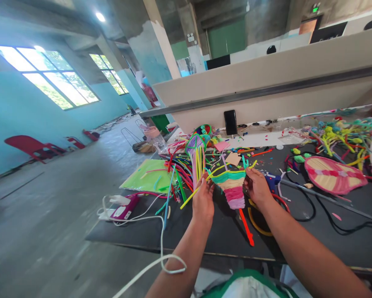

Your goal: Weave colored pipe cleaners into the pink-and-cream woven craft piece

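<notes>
and both hands have it pinched: left hand at the left edge, right hand at the right, striped panel between them, right of centre, red stem slanting toward the bottom of the frame.

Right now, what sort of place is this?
Likely a craft workshop: a striped craft piece in hand, colourful stems strewn over a dark table, and a bare grey floor.

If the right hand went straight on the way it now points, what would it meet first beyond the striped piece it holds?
Past the striped piece, the right hand would probably meet the beige square sheet first, though depth is unclear.
</notes>
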Demonstrator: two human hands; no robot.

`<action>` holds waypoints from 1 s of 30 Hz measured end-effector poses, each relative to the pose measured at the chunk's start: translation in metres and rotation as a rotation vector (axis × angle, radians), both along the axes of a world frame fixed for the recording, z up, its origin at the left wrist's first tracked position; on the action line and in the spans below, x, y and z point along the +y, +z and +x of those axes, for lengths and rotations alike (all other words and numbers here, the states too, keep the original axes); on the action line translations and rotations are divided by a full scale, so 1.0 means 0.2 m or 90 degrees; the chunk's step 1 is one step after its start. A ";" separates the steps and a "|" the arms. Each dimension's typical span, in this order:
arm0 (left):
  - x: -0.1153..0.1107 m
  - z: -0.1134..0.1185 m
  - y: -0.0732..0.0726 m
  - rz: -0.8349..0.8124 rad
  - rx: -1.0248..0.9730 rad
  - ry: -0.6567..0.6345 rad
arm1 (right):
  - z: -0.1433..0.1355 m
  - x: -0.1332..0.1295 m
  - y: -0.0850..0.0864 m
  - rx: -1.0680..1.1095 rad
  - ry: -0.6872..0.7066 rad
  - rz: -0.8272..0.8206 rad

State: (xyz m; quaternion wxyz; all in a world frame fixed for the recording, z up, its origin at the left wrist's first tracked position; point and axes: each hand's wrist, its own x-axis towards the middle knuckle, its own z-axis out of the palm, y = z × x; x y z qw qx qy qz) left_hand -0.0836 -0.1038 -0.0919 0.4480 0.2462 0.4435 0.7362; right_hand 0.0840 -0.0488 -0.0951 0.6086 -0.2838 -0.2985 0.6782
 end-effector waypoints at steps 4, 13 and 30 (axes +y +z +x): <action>-0.01 0.09 0.02 0.025 -0.015 -0.099 | -0.01 -0.01 0.01 -0.003 0.034 0.010; 0.04 0.08 -0.03 0.079 0.130 0.026 | 0.05 0.04 0.00 -0.397 0.060 -0.038; 0.00 0.05 -0.08 0.086 0.082 0.024 | -0.21 0.10 0.30 -0.156 0.308 -0.247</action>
